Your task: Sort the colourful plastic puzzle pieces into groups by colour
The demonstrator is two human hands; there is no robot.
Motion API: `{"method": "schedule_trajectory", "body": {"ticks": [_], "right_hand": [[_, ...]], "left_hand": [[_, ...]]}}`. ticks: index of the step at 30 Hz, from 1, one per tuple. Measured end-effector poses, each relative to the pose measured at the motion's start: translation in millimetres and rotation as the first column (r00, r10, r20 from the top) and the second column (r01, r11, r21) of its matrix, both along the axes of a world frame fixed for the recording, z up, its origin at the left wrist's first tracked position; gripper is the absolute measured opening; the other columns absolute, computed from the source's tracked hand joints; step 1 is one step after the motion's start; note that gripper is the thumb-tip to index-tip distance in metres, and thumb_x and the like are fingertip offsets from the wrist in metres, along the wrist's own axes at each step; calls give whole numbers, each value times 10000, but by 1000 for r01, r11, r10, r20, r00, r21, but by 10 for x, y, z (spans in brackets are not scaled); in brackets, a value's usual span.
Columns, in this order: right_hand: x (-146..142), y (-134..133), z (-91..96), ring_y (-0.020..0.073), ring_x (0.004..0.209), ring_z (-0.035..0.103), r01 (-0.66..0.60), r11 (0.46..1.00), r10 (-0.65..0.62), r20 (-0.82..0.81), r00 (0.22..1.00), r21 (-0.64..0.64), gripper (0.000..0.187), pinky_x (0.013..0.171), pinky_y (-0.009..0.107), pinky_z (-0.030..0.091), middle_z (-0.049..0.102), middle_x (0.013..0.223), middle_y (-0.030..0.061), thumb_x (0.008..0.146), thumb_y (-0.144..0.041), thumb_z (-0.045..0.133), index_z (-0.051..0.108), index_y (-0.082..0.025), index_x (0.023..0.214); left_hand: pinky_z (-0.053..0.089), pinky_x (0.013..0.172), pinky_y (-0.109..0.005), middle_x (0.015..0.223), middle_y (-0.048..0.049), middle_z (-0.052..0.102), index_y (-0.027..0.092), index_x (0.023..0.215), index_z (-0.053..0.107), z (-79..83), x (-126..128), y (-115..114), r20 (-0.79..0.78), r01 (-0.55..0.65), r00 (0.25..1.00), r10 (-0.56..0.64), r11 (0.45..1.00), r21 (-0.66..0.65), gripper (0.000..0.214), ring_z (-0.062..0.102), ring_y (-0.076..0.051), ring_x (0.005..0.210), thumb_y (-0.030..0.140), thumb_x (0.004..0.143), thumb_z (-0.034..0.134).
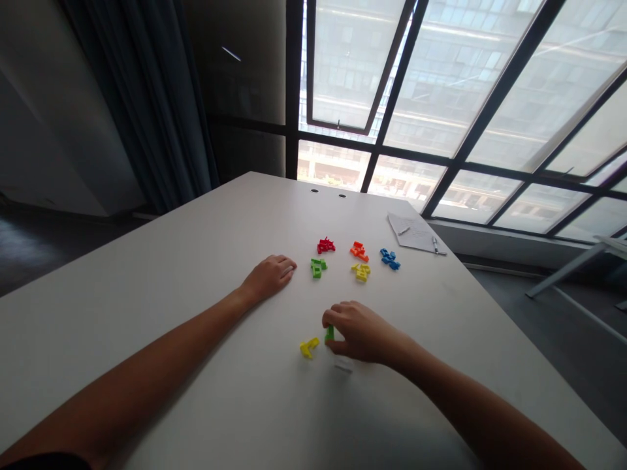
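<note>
- Right grip (363, 331) pinching upright green block (329, 333), yellow block (309, 347) just beside
- Left grip (268, 277) open, flat on white bench (161, 261), near green pieces (318, 267) and red pieces (326, 245)

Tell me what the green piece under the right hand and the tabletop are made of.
The green piece looks like moulded plastic, with bright, even colour and a slight sheen. The tabletop seems white laminate, smooth and matte, though painted board can't be ruled out.

The left hand (268, 277) lies palm down at centre frame (fingers (284, 266) loosely together), while the right hand (360, 331) curls downward, lower and to its right.
</note>
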State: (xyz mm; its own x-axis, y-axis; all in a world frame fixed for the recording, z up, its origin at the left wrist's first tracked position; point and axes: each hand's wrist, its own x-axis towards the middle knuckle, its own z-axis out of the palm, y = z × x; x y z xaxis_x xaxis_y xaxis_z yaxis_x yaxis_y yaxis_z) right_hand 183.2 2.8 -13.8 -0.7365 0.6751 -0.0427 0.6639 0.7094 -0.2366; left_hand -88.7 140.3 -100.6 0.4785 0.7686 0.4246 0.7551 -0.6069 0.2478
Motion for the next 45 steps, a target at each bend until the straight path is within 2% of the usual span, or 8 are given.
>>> {"method": "schedule_trajectory", "body": {"ticks": [6, 11, 16, 21, 32, 39, 42, 45], "right_hand": [[85, 561, -126, 186, 845, 654, 204, 976, -183, -213, 960, 80, 110, 759, 287, 454, 710, 935, 56, 846, -177, 705, 664, -186, 947], [111, 1037, -400, 141, 784, 689, 346, 936, -339, -427, 838, -66, 226, 742, 270, 483, 735, 1056, 31, 867, -230, 714, 616, -214, 1070], [45, 1176, -630, 156, 807, 696, 440, 890, -443, -457, 771, -120, 198, 802, 301, 494, 754, 1056, 23, 882, -243, 696, 632, -234, 1070], [-10, 1138, -677, 184, 782, 673, 465, 885, -440, -370, 818, -24, 133, 791, 297, 469, 729, 800, 13, 895, -294, 691, 712, -228, 1009], [64, 1029, -531, 134, 757, 664, 414, 910, -369, -428, 825, 14, 190, 811, 289, 480, 733, 1039, 56, 905, -191, 641, 692, -184, 1088], [380, 454, -36, 155, 763, 654, 200, 979, -201, -250, 947, -30, 96, 711, 264, 469, 722, 854, 40, 932, -211, 617, 707, -182, 950], [499, 183, 68, 182, 850, 658, 148, 986, -157, -144, 977, -72, 118, 758, 292, 487, 722, 958, 61, 938, -275, 645, 710, -200, 1002], [543, 16, 38, 221, 1004, 650, 118, 986, -129, -91, 987, -115, 239, 873, 345, 505, 703, 1126, 85, 917, -302, 688, 703, -230, 1144]], "left_hand": [[501, 992, -410, 1146, -65, 712, 229, 1108, 715, -6, -7, 3, -10, -7, 1000, 7, 1000, -5, 287, 634, -249, 1058, 312, 963, 481], [496, 1005, -411, 1160, -62, 707, 228, 1113, 710, -27, -16, 19, -9, 6, 1000, -6, 1000, -5, 276, 629, -249, 1076, 300, 961, 491], [499, 998, -410, 1157, -65, 710, 235, 1103, 713, -40, -13, 21, -6, 6, 1000, -6, 1000, 2, 268, 633, -248, 1069, 297, 957, 498], [495, 1003, -406, 1167, -60, 710, 238, 1112, 712, -37, -15, 16, -6, 4, 1000, -4, 1000, 2, 274, 632, -246, 1066, 299, 958, 494], [504, 992, -409, 1163, -71, 711, 242, 1116, 720, -32, -20, 11, 16, 9, 1000, -9, 1000, -8, 288, 635, -249, 1069, 310, 957, 489], [499, 1005, -401, 1162, -65, 711, 240, 1114, 715, -7, -9, -11, 1, 6, 1000, -6, 1000, -13, 280, 633, -247, 1077, 300, 959, 489], [493, 1011, -401, 1159, -66, 710, 235, 1111, 713, 5, -2, -21, -7, -2, 1000, 1, 1000, -13, 282, 630, -248, 1076, 295, 958, 484], [494, 1004, -404, 1156, -67, 710, 227, 1104, 710, 12, 2, -23, -17, -2, 1000, 2, 1000, -19, 285, 629, -247, 1062, 291, 959, 474]]}}
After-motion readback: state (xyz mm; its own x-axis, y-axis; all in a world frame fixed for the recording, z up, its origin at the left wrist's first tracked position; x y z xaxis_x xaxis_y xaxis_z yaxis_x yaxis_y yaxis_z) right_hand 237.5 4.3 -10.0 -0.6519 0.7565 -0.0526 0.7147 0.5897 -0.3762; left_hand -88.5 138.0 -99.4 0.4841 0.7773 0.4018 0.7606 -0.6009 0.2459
